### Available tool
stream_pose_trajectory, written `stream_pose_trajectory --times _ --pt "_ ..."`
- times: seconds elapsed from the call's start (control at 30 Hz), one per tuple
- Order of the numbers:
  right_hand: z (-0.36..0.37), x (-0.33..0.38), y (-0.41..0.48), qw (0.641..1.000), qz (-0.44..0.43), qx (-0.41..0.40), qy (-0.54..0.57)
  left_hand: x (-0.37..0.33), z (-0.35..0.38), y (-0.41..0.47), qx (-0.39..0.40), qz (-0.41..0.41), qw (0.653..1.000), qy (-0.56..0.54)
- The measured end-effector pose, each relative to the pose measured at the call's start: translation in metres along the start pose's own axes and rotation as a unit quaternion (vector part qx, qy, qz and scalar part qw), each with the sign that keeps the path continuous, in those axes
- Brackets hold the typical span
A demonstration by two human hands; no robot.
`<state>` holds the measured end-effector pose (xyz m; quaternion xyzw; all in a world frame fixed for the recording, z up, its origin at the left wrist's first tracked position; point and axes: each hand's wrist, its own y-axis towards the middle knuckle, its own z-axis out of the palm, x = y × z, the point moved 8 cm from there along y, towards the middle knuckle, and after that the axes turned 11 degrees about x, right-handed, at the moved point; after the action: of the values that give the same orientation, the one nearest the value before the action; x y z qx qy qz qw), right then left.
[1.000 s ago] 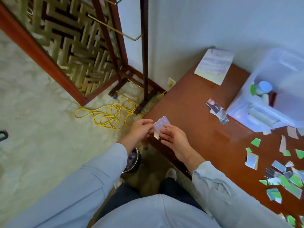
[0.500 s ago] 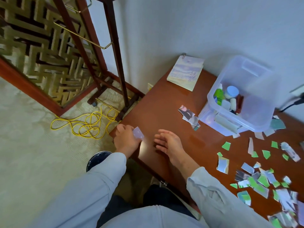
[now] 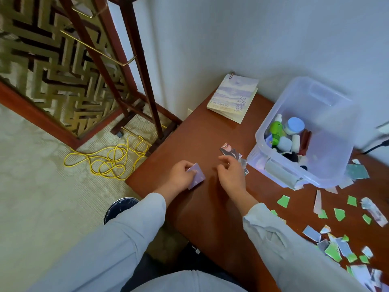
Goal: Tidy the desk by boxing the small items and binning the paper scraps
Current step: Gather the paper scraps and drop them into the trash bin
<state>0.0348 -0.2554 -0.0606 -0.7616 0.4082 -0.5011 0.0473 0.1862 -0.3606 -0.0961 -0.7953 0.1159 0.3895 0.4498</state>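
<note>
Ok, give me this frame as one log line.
left hand: grips purple paper scrap | right hand: fingers loosely curled, beside photo scraps | clear plastic box: small items inside | desk: many scattered scraps

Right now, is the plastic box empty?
No, the box holds a green bottle, a blue-lidded jar and other small items.

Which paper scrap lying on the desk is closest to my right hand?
The dark photo scrap at the right hand's fingertips. The green scraps lie farther right; the left hand holds the lilac scrap.
</note>
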Motion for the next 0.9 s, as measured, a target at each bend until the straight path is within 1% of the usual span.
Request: stream_pose_trajectory --times 0.1,0.17,0.2,0.33,0.53,0.6,0.77,0.83,0.9 --pt "-0.013 0.006 0.02 0.991 -0.038 0.012 -0.127 -0.007 0.005 0.012 -0.017 -0.013 0.998 -0.055" --pt "-0.013 0.009 0.035 0.975 -0.062 0.035 -0.21 -0.007 0.006 0.016 -0.025 -0.039 0.994 -0.1" --pt "-0.012 0.008 0.042 0.967 -0.06 0.043 -0.243 -0.007 0.006 0.018 -0.029 -0.053 0.991 -0.119" --pt "-0.011 0.0 0.063 0.954 -0.012 0.068 -0.29 -0.005 0.005 0.022 -0.037 -0.082 0.985 -0.15" --pt "-0.013 0.008 0.066 0.928 -0.008 0.005 -0.372 -0.002 0.007 0.03 -0.042 -0.108 0.98 -0.163" --pt "-0.011 0.007 0.066 0.929 0.002 0.014 -0.37 -0.003 0.008 0.033 -0.043 -0.111 0.98 -0.16" --pt "-0.011 -0.003 0.063 0.951 0.029 0.04 -0.305 -0.012 0.013 0.036 -0.04 -0.109 0.983 -0.141" --pt "-0.013 -0.004 0.056 0.96 0.018 0.03 -0.279 -0.015 0.014 0.037 -0.041 -0.107 0.984 -0.133" --pt "-0.017 -0.001 0.047 0.965 -0.014 -0.001 -0.263 -0.019 0.016 0.037 -0.039 -0.105 0.984 -0.139"
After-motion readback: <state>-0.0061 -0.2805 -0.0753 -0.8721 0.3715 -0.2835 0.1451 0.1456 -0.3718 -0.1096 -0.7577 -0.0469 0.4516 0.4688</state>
